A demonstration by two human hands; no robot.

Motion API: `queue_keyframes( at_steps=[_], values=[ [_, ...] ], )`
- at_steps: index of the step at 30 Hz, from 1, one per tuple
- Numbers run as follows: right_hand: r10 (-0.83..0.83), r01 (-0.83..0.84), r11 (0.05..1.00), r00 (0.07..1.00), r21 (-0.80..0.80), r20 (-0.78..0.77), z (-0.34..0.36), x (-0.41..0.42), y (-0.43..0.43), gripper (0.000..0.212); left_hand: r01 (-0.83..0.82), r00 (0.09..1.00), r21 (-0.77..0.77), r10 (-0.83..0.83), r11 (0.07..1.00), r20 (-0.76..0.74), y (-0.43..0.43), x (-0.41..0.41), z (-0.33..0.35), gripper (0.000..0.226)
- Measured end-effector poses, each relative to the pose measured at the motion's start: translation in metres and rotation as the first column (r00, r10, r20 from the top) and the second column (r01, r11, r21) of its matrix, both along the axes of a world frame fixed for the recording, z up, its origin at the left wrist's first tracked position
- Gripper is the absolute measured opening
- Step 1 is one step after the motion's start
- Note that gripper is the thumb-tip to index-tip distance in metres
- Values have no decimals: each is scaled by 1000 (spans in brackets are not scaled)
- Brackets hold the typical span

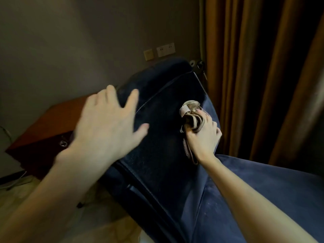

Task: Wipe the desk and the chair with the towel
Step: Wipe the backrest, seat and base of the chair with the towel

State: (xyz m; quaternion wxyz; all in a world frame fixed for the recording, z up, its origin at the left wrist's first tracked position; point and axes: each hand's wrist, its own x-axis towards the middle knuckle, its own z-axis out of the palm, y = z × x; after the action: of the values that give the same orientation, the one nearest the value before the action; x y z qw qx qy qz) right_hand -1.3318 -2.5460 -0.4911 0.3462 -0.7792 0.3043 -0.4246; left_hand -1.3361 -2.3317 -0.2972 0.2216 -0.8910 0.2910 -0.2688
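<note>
A dark blue upholstered chair (163, 155) fills the middle of the head view, its seat cushion running from the centre down to the right. My right hand (204, 135) is shut on a bunched beige towel (190, 111) and presses it onto the far right part of the cushion. My left hand (107, 123) hovers with fingers spread over the chair's left arm, holding nothing; it is blurred. The reddish-brown wooden desk (52, 123) stands to the left, behind and partly hidden by my left hand.
Orange-brown curtains (254, 76) hang close behind the chair on the right. A grey wall with sockets (165, 49) rises behind. Light floor (98, 223) shows at lower left, with cables (12, 183) by the desk's foot.
</note>
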Motion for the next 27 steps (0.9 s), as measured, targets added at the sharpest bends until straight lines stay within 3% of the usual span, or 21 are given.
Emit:
queue_keyframes(
  at_steps=[6,10,14,19,24,27],
  values=[
    [-10,10,1000,1000,-18,6,1,11,-29,53,16,999,84,-12,996,-45,-108,62,19,80],
    [-24,24,1000,1000,5,-10,3,24,-54,56,-3,994,23,5,1000,-106,-161,93,11,86],
    [15,-15,998,1000,53,7,5,37,-86,58,-10,998,-17,11,1000,56,-181,107,-17,97],
    [66,-67,997,998,29,20,22,45,-127,47,13,993,-56,-6,998,117,-185,113,-25,99],
    [263,-244,960,954,136,-146,46,42,-168,36,6,990,-52,1,999,140,-181,109,-31,98],
    [226,-227,972,974,64,16,63,45,-163,32,27,985,-51,-17,998,172,-181,106,-31,98]
  ],
)
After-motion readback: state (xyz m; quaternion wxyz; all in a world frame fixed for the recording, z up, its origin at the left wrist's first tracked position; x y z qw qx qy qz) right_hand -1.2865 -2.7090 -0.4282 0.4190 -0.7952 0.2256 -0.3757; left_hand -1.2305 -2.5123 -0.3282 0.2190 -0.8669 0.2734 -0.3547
